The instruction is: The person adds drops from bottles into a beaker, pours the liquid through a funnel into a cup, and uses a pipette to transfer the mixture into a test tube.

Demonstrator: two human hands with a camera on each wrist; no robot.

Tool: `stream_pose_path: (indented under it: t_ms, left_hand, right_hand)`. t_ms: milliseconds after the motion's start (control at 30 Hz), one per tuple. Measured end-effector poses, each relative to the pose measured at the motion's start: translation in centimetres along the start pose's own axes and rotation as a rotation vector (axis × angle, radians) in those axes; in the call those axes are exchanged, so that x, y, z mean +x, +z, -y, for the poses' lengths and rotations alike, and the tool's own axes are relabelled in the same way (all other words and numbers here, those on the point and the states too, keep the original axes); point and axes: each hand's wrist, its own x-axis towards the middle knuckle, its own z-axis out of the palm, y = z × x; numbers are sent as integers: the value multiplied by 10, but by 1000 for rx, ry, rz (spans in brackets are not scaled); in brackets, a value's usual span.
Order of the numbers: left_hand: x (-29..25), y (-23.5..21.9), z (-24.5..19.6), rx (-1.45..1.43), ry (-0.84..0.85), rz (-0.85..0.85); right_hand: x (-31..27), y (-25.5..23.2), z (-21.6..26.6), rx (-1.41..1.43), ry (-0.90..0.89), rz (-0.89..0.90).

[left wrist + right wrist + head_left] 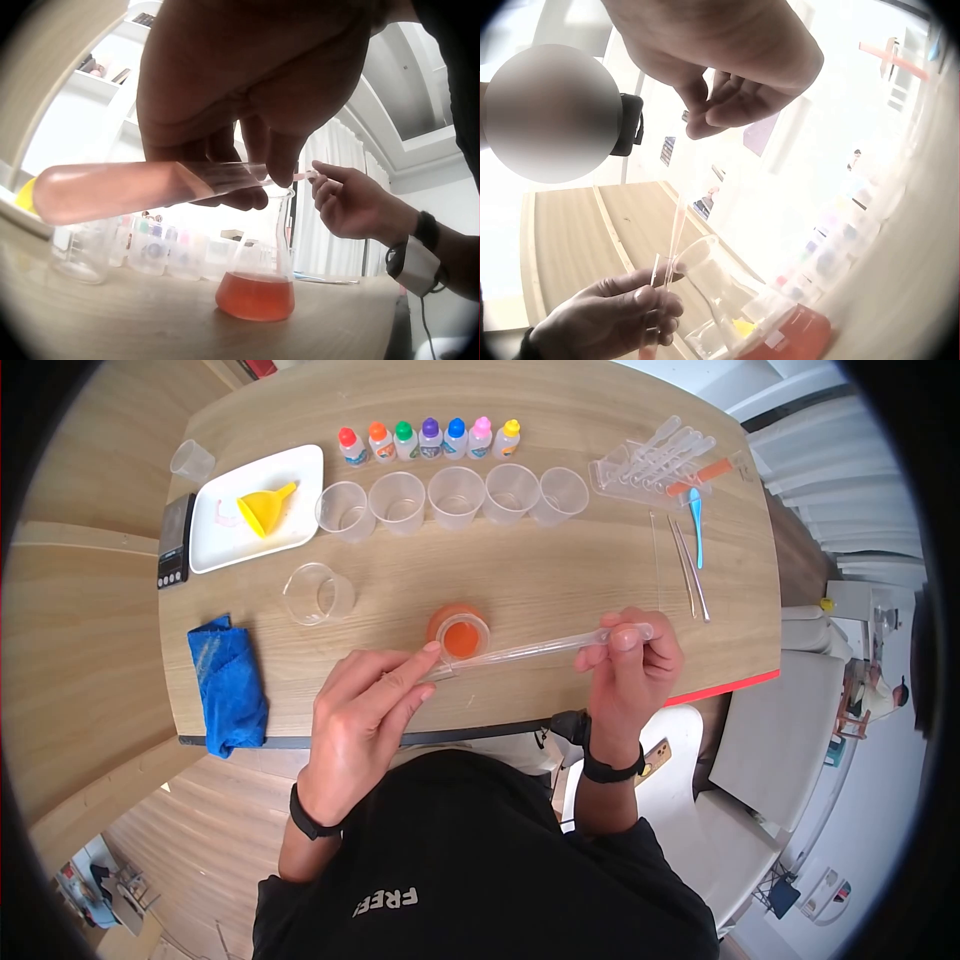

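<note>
My left hand [362, 705] holds a test tube [105, 191] of pinkish-orange liquid, which lies strongly tilted in the left wrist view. In my right hand [632, 665], thumb and fingers pinch the bulb end of a clear plastic dropper [530, 651]. The dropper slants across to the left hand, its tip right at the tube's mouth. Just beyond the left fingertips stands a conical flask [255, 296] with orange-red liquid in its base. Most of the tube is hidden by the left hand in the head view.
Several clear cups [397, 500] stand in a row behind, with coloured-cap bottles [430, 440] beyond. At left are a beaker [318, 595], a white tray [205, 550] with a yellow funnel [262, 512], and a blue cloth [228, 685]. A tube rack [610, 478] stands back right.
</note>
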Motion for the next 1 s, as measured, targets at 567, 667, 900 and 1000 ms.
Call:
stream_pose_path:
  t_ms: [567,667,900,1000]
  left_hand:
    - [0,0,0,-3,0,-3]
    - [0,-1,0,-2,0,-3]
    - [0,0,2,-1,9,2]
    - [0,-1,2,-3,8,1]
  right_hand:
    - [17,41,15,-564,-336,448]
    - [13,43,4,-602,-299,453]
    - [12,43,2,-672,-252,476]
    - [12,46,2,-652,-231,457]
